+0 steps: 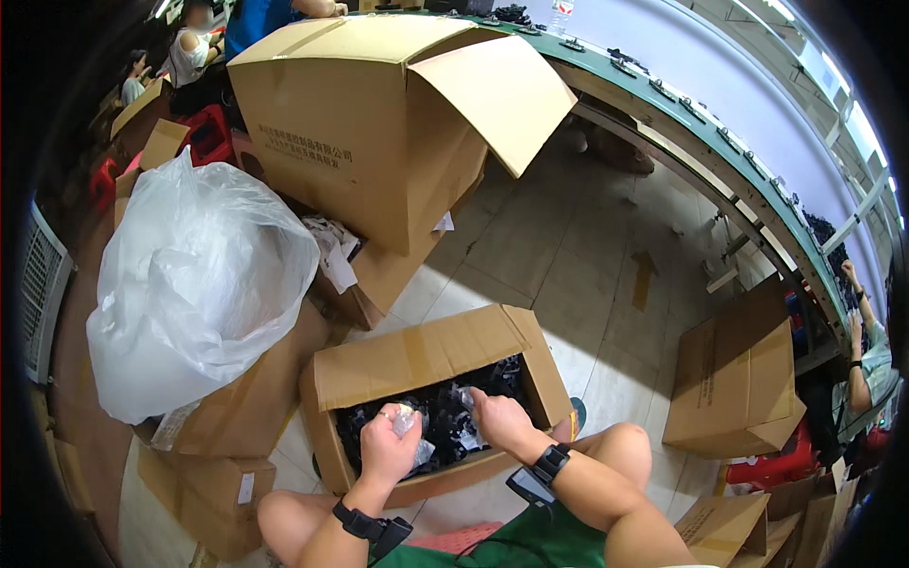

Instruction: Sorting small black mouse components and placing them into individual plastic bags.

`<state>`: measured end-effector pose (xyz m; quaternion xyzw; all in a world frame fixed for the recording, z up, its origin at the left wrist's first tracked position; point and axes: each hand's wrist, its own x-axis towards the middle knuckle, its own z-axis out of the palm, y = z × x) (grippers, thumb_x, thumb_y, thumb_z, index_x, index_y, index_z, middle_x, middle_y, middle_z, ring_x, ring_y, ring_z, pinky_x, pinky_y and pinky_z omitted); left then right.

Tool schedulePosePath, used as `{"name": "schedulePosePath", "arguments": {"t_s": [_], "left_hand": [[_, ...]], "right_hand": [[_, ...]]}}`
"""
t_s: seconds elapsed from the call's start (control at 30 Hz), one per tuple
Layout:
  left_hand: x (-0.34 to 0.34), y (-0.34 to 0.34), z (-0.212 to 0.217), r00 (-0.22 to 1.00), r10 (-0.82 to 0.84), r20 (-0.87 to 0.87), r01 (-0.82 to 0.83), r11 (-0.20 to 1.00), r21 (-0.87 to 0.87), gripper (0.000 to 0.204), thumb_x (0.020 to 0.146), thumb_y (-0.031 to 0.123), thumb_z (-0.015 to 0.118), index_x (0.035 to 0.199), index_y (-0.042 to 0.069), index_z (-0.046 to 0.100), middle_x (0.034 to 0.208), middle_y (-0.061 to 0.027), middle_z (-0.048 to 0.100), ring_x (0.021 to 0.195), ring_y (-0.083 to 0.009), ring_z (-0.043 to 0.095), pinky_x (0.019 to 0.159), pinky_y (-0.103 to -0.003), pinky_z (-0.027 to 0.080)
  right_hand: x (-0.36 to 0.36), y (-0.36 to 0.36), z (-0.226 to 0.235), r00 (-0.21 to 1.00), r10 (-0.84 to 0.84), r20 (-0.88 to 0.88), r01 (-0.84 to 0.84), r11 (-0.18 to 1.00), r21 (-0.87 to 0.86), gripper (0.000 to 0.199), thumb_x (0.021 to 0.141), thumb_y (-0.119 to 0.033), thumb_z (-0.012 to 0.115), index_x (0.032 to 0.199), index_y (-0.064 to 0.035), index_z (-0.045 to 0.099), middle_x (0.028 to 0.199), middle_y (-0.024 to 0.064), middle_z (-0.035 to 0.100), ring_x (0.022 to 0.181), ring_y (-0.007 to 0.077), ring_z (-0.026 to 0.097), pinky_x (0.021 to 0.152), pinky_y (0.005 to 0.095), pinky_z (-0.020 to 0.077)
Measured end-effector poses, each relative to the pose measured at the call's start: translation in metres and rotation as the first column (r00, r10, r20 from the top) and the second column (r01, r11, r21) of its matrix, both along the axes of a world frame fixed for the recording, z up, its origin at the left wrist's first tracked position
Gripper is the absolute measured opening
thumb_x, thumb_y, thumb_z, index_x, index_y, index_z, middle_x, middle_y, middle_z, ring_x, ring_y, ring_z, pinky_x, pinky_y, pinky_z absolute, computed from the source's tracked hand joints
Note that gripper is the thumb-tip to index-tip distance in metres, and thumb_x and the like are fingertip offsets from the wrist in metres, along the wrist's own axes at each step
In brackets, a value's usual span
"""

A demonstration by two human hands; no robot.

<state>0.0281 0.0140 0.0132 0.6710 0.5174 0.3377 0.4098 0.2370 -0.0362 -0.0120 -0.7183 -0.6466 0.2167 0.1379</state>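
Observation:
An open cardboard box stands on the floor between my knees, filled with small black parts, some in clear plastic. Over its left half my left hand is closed around a crumpled clear plastic bag; what is inside the bag I cannot make out. My right hand reaches in over the right half, its fingers pinched together next to a shiny bit of clear plastic. The fingertips partly hide what they grip, among the black parts. Both wrists wear black straps.
A large open carton stands ahead on other boxes. A big translucent plastic bag bulges from a box at left. More cartons stand at right. A green workbench carrying black parts curves along the far side, with people nearby.

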Motion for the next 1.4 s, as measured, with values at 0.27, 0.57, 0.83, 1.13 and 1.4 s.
{"name": "schedulePosePath", "arguments": {"t_s": [0.27, 0.57, 0.83, 1.13, 1.4], "left_hand": [[-0.001, -0.005, -0.007, 0.985, -0.115, -0.130, 0.120, 0.993, 0.024, 0.023, 0.083, 0.024, 0.073, 0.097, 0.006, 0.069, 0.083, -0.0190, 0.070, 0.078, -0.0382, 0.069, 0.068, -0.043, 0.055], [0.008, -0.005, -0.004, 0.916, -0.195, -0.352, 0.233, 0.970, 0.069, 0.026, 0.083, 0.023, 0.068, 0.105, 0.009, 0.068, 0.092, -0.0169, 0.071, 0.081, -0.0382, 0.068, 0.068, -0.046, 0.055], [0.005, -0.004, -0.017, 0.972, -0.124, -0.198, 0.167, 0.962, 0.217, 0.019, 0.085, 0.019, 0.067, 0.098, 0.005, 0.066, 0.088, -0.0178, 0.068, 0.079, -0.0409, 0.066, 0.068, -0.048, 0.053], [0.018, -0.013, -0.014, 0.824, -0.024, 0.566, 0.233, 0.925, -0.300, 0.028, 0.095, 0.020, 0.066, 0.112, -0.002, 0.062, 0.104, -0.0089, 0.067, 0.094, -0.0145, 0.062, 0.081, -0.032, 0.050], [-0.003, 0.008, -0.015, 0.983, 0.140, 0.118, -0.138, 0.990, -0.019, 0.018, 0.082, 0.000, 0.061, 0.099, -0.003, 0.063, 0.088, -0.0174, 0.069, 0.078, -0.0278, 0.068, 0.071, -0.033, 0.052]], "right_hand": [[0.008, 0.006, -0.011, 0.998, 0.060, -0.022, -0.059, 0.997, 0.046, 0.018, 0.082, -0.011, 0.057, 0.093, -0.0064, 0.070, 0.085, 0.0175, 0.070, 0.081, 0.0370, 0.068, 0.072, 0.0483, 0.0539], [-0.004, -0.006, 0.008, 0.992, 0.103, -0.067, -0.087, 0.974, 0.209, 0.015, 0.080, -0.008, 0.062, 0.092, -0.0096, 0.070, 0.083, 0.0123, 0.066, 0.078, 0.0336, 0.067, 0.068, 0.0432, 0.0553], [-0.006, 0.006, 0.007, 0.988, 0.082, -0.134, -0.045, 0.965, 0.257, 0.012, 0.082, -0.009, 0.065, 0.093, -0.0079, 0.069, 0.085, 0.0141, 0.067, 0.080, 0.0359, 0.067, 0.069, 0.0443, 0.0550], [-0.036, 0.008, 0.012, 0.186, -0.123, -0.975, -0.167, 0.974, -0.155, 0.017, 0.097, -0.007, 0.060, 0.113, -0.0018, 0.059, 0.104, 0.0018, 0.064, 0.096, 0.0092, 0.059, 0.085, 0.0279, 0.0507], [-0.076, 0.043, -0.013, 0.238, -0.141, -0.961, 0.074, 0.989, -0.127, 0.011, 0.096, -0.005, 0.054, 0.104, -0.0004, 0.062, 0.097, 0.0033, 0.066, 0.088, 0.0100, 0.063, 0.075, 0.0264, 0.0530]]}}
